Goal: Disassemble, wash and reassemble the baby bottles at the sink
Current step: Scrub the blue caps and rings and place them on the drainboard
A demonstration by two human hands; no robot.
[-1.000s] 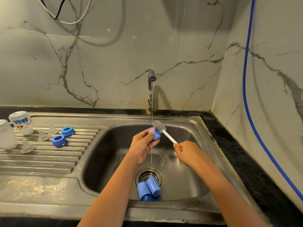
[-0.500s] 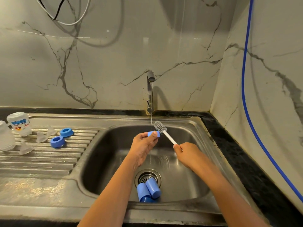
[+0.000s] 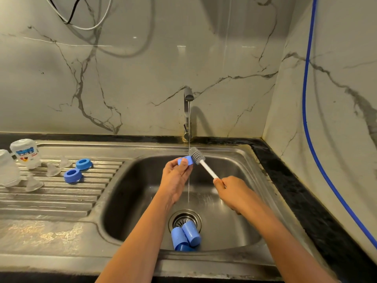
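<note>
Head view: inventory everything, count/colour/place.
Stainless steel sink: 1, grey, centre.
Ribbed steel drainboard: 1, grey, left.
Metal tap: 1, grey, behind basin, running.
Plastic baby bottles: 2, clear, one printed, drainboard far left.
Silicone teats: 3, clear, drainboard.
Plastic screw rings: 2, blue, drainboard.
Plastic bottle caps: at least 2, blue, basin by drain.
Small plastic part: 1, blue, held under stream.
Bottle brush: 1, white handle, grey bristles, at the part.
Hose: 1, blue, right wall.
Cables: 2, black, white, top left.
Left hand: holds blue part.
Right hand: grips brush handle.
</note>
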